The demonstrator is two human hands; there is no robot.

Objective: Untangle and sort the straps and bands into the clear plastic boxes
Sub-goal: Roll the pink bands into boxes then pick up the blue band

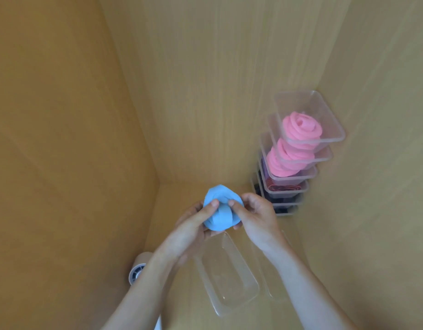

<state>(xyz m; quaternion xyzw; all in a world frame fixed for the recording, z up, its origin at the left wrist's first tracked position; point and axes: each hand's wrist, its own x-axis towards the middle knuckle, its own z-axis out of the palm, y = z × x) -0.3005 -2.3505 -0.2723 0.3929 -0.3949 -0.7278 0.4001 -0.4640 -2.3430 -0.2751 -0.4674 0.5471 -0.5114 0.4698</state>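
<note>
A light blue band, rolled into a ball, is held between both hands above the wooden surface. My left hand grips its left side with the thumb on top. My right hand grips its right side, thumb pressed next to the left thumb. An empty clear plastic box lies just below the hands. At the right, in the corner, stands a stack of clear plastic boxes; the upper ones hold rolled pink bands, and the lower ones hold dark red and black straps.
Wooden walls close in on the left, back and right. A roll of brown tape lies at the lower left beside my left forearm. A second clear piece, a lid or box, lies right of the empty box.
</note>
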